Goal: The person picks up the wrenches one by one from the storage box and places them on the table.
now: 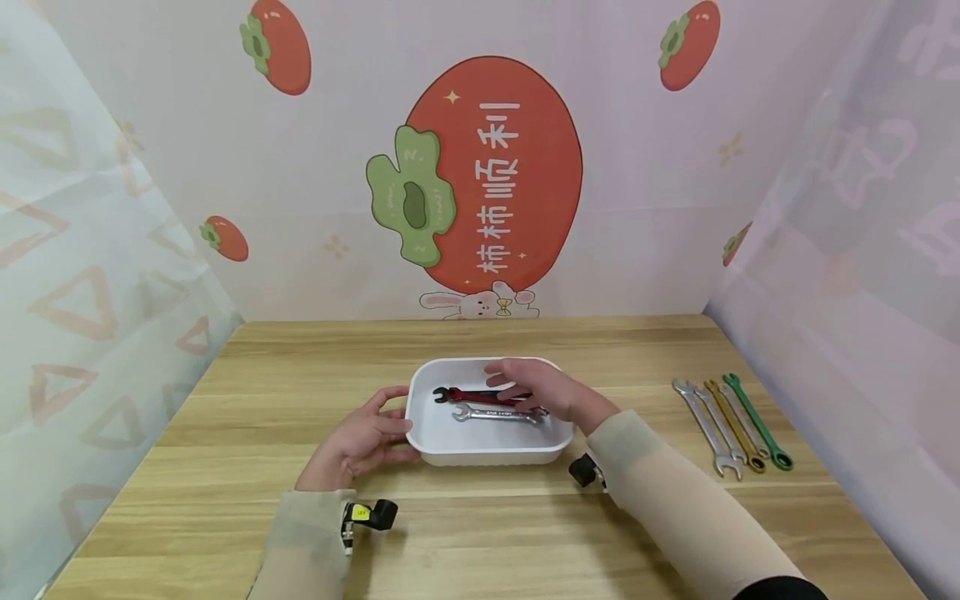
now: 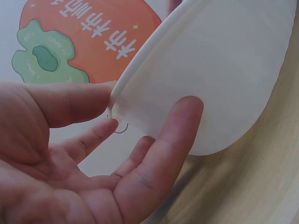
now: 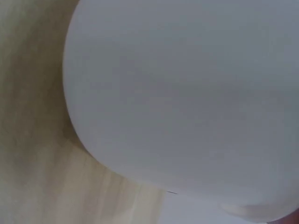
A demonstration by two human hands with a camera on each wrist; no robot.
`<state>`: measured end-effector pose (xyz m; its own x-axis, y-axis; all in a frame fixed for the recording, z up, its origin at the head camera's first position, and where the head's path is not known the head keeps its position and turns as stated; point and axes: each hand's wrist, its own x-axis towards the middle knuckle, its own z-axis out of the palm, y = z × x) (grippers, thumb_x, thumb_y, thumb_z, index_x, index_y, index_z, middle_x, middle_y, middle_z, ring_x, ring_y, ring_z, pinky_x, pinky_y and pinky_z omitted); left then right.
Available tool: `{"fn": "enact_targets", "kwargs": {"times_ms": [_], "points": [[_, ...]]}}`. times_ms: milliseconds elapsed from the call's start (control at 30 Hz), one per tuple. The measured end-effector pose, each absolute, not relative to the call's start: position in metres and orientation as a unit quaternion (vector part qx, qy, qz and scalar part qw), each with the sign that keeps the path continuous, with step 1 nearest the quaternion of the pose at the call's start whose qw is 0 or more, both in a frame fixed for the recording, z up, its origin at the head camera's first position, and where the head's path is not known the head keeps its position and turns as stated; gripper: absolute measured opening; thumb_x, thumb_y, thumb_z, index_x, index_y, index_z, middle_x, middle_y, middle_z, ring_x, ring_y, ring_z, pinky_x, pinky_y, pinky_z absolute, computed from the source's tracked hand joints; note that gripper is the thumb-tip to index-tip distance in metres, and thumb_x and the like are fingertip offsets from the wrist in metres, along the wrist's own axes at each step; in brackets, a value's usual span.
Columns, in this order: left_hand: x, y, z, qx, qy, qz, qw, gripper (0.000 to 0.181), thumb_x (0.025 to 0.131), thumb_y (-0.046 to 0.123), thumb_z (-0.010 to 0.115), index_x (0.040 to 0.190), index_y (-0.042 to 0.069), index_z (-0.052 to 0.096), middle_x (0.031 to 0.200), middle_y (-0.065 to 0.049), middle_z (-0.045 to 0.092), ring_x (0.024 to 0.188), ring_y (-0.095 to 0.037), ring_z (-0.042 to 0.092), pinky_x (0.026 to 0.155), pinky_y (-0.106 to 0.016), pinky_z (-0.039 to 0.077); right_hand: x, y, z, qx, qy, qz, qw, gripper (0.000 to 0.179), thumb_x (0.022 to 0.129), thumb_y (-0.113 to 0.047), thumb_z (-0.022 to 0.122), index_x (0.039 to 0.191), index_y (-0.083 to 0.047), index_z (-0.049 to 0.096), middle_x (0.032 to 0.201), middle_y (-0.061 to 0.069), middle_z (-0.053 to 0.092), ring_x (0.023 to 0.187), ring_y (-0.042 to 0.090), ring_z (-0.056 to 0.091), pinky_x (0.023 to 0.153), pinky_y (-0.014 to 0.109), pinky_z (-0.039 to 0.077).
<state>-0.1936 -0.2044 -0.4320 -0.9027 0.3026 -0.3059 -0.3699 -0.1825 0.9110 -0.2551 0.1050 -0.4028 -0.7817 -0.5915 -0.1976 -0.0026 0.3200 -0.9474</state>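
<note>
A white tray (image 1: 491, 457) sits mid-table. Inside it, a dark-headed red wrench (image 1: 480, 398) lies above a silver wrench (image 1: 495, 414). My left hand (image 1: 360, 437) is at the tray's left end. In the left wrist view its thumb touches the rim, and a finger (image 2: 180, 123) rests along the tray's outer wall (image 2: 233, 79). Over the right half of the tray hovers my right hand (image 1: 551, 389), its fingers apart and slightly bent above the wrenches. It hides the red wrench's right end. The right wrist view is mostly filled by the tray's outer wall (image 3: 177, 102).
At the table's right lies a row of several wrenches: a silver double open-ended wrench (image 1: 705, 425), other silver ones, a gold wrench (image 1: 735, 427) and a green wrench (image 1: 757, 421). Fabric printed with persimmons (image 1: 517, 183) hangs behind the wooden table (image 1: 300, 375) and along both sides.
</note>
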Motion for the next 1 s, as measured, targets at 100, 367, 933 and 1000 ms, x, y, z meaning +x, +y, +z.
{"fn": "enact_targets", "kwargs": {"times_ms": [100, 367, 933, 1000], "points": [[-0.193, -0.204, -0.433, -0.029, 0.602, 0.769, 0.216, 0.062, 0.095, -0.009, 0.052, 0.150, 0.009, 0.029, 0.136, -0.028, 0.046, 0.099, -0.031, 0.062, 0.084, -0.058, 0.054, -0.256, 0.102, -0.408, -0.202, 0.789, -0.522, 0.254, 0.053, 0.101, -0.039, 0.056, 0.144, -0.008, 0.053, 0.134, 0.011, 0.059, 0.117, 0.031, 0.059, 0.094, 0.048, 0.051], [-0.193, -0.205, -0.433, -0.028, 0.601, 0.768, 0.219, 0.062, 0.096, -0.008, 0.052, 0.151, 0.009, 0.028, 0.140, -0.030, 0.043, 0.102, -0.033, 0.062, 0.084, -0.058, 0.053, -0.258, 0.096, -0.421, -0.241, 0.859, -0.408, 0.195, 0.051, 0.085, -0.006, 0.077, 0.134, -0.011, 0.062, 0.120, -0.001, 0.067, 0.107, 0.015, 0.063, 0.097, 0.039, 0.048], [-0.194, -0.205, -0.432, -0.031, 0.601, 0.768, 0.220, 0.064, 0.096, -0.008, 0.053, 0.152, 0.010, 0.027, 0.140, -0.031, 0.041, 0.106, -0.036, 0.060, 0.086, -0.059, 0.052, -0.249, 0.081, -0.428, -0.226, 0.921, -0.274, 0.161, 0.059, 0.075, -0.001, 0.084, 0.130, -0.016, 0.068, 0.114, -0.009, 0.068, 0.097, 0.010, 0.059, 0.089, 0.034, 0.049], [-0.194, -0.205, -0.432, -0.034, 0.601, 0.768, 0.220, 0.064, 0.096, -0.008, 0.053, 0.152, 0.010, 0.028, 0.140, -0.031, 0.041, 0.106, -0.036, 0.060, 0.086, -0.059, 0.052, -0.249, 0.079, -0.428, -0.229, 0.927, -0.251, 0.157, 0.060, 0.075, 0.000, 0.083, 0.131, -0.018, 0.068, 0.113, -0.010, 0.068, 0.094, 0.011, 0.058, 0.086, 0.032, 0.049]]}}
